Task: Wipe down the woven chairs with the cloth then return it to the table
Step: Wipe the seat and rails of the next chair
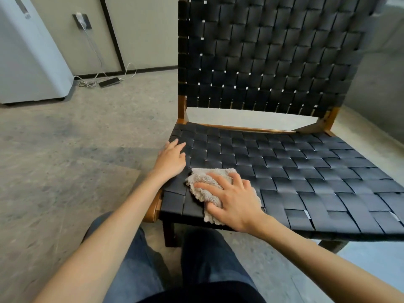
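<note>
- Right hand [234, 202] is flat on the cloth [202, 182], fingers spread wide and straight, pressing it down rather than gripping it.
- The cloth is a crumpled beige towel on the chair [306, 171], at the front left corner of the seat. One edge hangs just over the front rim.
- Left hand [172, 159] rests palm down on the seat's left edge, just beyond the cloth, fingers loose and nearly straight, holding nothing.
- The two hands sit near each other but do not touch.
- The seat is black straps woven in a checker pattern, and the back [273, 51] rises upright behind it in the same weave.
- The brown wooden frame [182, 108] shows at the rear left post, along the rear rail and under the front left corner.
- Legs [209, 254] in dark jeans are right up against the front of the chair.
- The floor [65, 149] is mottled grey concrete.
- At far left stands a white appliance [28, 57].
- On the wall behind, a charger [82, 21] is plugged in. Its white cable [96, 51] drops to a dark flat device [108, 82] lying on the floor.
</note>
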`<state>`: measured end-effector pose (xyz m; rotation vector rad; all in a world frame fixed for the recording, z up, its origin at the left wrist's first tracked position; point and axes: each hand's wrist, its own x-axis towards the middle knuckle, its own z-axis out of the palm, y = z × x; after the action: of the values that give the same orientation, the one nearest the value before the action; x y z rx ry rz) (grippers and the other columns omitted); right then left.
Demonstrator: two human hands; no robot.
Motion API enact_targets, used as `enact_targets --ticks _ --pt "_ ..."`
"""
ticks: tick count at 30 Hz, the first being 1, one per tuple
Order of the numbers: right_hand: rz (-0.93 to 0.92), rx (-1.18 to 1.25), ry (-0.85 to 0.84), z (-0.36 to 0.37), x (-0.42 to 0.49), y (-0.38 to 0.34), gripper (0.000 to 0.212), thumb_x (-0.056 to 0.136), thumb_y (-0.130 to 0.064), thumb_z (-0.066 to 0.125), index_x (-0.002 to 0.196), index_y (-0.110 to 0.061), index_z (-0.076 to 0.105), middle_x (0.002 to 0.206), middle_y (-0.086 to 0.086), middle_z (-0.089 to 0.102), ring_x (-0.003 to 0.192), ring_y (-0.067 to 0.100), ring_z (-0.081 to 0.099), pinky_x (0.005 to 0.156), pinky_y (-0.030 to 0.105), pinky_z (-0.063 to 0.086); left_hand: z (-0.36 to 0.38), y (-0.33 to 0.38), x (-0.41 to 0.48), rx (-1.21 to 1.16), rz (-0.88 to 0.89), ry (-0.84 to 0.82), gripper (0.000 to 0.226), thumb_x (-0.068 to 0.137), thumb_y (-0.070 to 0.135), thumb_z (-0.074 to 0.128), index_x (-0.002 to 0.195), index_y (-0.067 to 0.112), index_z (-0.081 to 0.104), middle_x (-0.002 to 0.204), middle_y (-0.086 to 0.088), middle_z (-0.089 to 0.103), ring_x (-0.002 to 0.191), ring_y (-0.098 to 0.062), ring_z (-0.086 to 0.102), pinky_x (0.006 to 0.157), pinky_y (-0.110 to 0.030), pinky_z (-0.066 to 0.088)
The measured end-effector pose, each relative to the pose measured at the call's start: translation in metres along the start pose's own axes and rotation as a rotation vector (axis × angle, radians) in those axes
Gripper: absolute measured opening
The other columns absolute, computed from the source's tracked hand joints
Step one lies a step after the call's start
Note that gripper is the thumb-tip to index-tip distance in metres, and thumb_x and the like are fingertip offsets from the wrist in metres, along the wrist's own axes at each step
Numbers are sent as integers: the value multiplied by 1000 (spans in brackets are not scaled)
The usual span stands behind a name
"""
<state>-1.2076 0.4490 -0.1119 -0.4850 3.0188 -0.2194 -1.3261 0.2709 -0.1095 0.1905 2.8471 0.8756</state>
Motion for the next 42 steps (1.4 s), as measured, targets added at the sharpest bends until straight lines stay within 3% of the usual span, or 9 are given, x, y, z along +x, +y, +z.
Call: enact_targets --ticks 8,15,19,24,28,33,37,42 --pt "170 145 -44 22 83 23 49 93 -52 26 141 -62 15 159 -17 10 140 36 8 113 55 12 11 -12 32 228 33 -24 47 103 16 28 149 14 25 159 -3 14 147 -21 5 119 -37 3" --pt "267 208 -51 42 195 56 52 97 -53 24 148 -48 16 161 -9 3 145 40 -5 112 59 -9 24 -18 77 375 41 4 48 104 22 22 151 14 16 160 -3 7 147 -19 1 119 -35 0" --pt "290 218 -41 52 250 77 54 96 -54 23 149 -45 17 161 -7 2 145 39 -8 111 59 -12 32 -20 101 434 70 34 49 103 25 21 151 14 15 160 -5 7 147 -20 2 118 -34 0" --pt "314 220 -28 58 289 99 56 94 -58 24 148 -43 21 161 -5 7 146 37 -5 112 59 -9 42 -18 119 444 71 89 49 102 30 25 150 17 21 158 -9 13 147 -23 6 118 -33 5" --pt "315 157 -5 57 292 109 55 92 -58 27 146 -43 26 157 0 22 143 38 11 112 59 4 44 -18 119 472 73 90 52 102 37 23 150 19 20 159 -9 11 147 -23 5 118 -33 4" --pt "399 112 -24 51 267 140 54 92 -54 30 145 -47 23 156 2 24 142 37 13 112 57 9 42 -17 122 474 68 41 53 101 43 23 150 24 21 159 -7 11 147 -24 5 117 -35 3" --pt "322 127 -32 46 240 131 50 94 -48 32 143 -50 26 157 -2 23 138 40 14 111 52 15 42 -12 118 503 77 19 49 102 37 23 149 24 24 158 -4 17 146 -26 8 118 -40 6" --pt "250 123 -48 33 180 106 47 93 -47 34 140 -53 30 153 -8 30 126 38 25 104 48 24 43 -7 103 527 10 8 49 103 34 19 151 26 15 160 -1 9 147 -24 3 118 -45 6"
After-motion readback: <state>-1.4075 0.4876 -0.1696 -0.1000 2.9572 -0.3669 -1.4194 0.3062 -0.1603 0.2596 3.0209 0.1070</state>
